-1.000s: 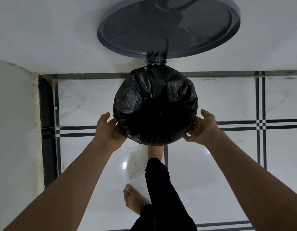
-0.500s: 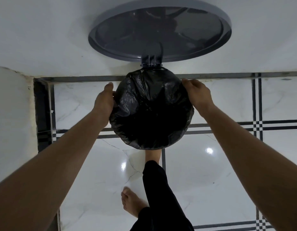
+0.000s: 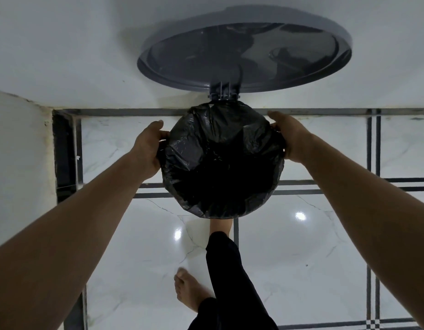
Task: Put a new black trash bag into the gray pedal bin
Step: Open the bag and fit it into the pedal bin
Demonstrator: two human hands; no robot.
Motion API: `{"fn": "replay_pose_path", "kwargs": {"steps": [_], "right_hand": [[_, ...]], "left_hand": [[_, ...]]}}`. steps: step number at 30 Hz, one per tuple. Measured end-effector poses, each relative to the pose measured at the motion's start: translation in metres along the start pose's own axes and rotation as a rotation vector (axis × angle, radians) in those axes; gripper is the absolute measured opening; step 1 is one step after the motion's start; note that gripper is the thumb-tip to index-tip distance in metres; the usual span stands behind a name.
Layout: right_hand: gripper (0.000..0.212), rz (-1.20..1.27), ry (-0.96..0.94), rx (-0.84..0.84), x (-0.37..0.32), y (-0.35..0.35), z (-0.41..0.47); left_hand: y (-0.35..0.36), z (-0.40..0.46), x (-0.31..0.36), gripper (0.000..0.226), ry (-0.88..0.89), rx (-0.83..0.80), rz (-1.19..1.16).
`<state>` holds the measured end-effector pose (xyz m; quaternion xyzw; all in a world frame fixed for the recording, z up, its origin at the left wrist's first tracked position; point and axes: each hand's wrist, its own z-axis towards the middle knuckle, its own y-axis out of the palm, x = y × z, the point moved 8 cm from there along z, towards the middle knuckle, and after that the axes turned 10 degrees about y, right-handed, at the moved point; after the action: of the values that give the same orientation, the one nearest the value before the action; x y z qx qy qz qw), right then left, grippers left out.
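I look straight down on the gray pedal bin, whose round lid (image 3: 244,55) stands open against the white wall. A black trash bag (image 3: 221,160) is stretched over the bin's mouth and hides the rim and body. My left hand (image 3: 147,145) grips the bag's folded edge on the bin's left side. My right hand (image 3: 290,136) grips the edge on the upper right side. The lid hinge (image 3: 222,94) shows just above the bag. My foot in a black trouser leg (image 3: 224,260) reaches under the bin's front, where the pedal is hidden.
The bin stands on glossy white marble tiles with dark stripes (image 3: 372,148), close to the white wall (image 3: 63,44). A wall corner (image 3: 20,158) juts out at the left. My other bare foot (image 3: 189,291) rests on the floor below.
Both hands have slid from the bin's near side up along the rim to its left and upper right sides, holding the bag's edge. The view has shifted slightly.
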<state>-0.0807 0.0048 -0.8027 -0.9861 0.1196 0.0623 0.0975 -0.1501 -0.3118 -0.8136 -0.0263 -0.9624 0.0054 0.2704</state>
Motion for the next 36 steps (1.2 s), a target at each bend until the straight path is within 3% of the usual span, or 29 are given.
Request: {"fn": "replay_pose_path", "kwargs": {"steps": [5, 8, 11, 14, 17, 20, 25, 36], "right_hand": [[0.041, 0.042, -0.070, 0.116, 0.004, -0.016, -0.005], [0.033, 0.106, -0.270, 0.472, 0.017, -0.043, -0.029], [0.016, 0.269, -0.324, 0.648, 0.067, -0.052, -0.050], [0.008, 0.413, -0.187, 0.499, 0.111, -0.038, -0.040], [0.012, 0.533, -0.076, 0.213, 0.128, -0.015, -0.026], [0.019, 0.631, 0.013, 0.053, 0.132, -0.005, -0.019], [0.046, 0.680, 0.188, -0.090, 0.137, -0.006, -0.012], [0.049, 0.744, 0.216, -0.177, 0.138, 0.001, -0.008]], "left_hand": [[-0.015, -0.017, -0.014, 0.031, 0.080, 0.160, -0.037], [-0.038, -0.036, -0.035, 0.019, 0.161, 0.385, -0.017], [-0.041, -0.058, -0.068, 0.024, 0.171, 0.404, 0.034], [-0.036, -0.065, -0.097, 0.033, 0.078, 0.313, 0.035], [-0.028, -0.060, -0.104, 0.024, 0.056, 0.254, -0.125], [-0.027, -0.053, -0.108, 0.015, -0.016, 0.265, -0.307], [-0.025, -0.047, -0.108, 0.011, -0.114, 0.202, -0.367], [-0.021, -0.049, -0.101, 0.021, -0.080, 0.192, -0.460]]}}
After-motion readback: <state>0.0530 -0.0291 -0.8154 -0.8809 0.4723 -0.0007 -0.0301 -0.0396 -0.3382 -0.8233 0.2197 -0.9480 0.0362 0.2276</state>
